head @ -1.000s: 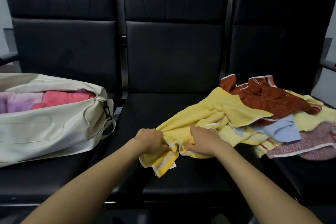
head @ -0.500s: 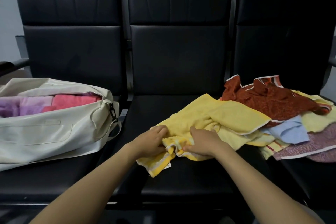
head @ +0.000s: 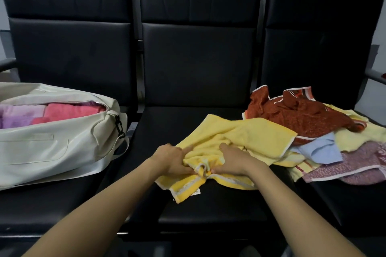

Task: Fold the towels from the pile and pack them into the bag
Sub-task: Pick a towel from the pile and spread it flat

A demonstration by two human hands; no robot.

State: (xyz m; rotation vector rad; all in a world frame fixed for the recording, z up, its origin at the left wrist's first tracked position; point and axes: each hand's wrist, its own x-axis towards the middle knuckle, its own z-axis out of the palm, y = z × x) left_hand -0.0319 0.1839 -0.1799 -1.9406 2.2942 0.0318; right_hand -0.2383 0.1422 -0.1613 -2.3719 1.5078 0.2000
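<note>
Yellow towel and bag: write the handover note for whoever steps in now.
Left hand and right hand: both grip the bunched near edge of the yellow towel on the middle seat.
Bag: open on the left seat, pink and purple towels folded inside.
Pile: unfolded on the right seat.
To do: fold this towel, pack it, then the pile.
</note>
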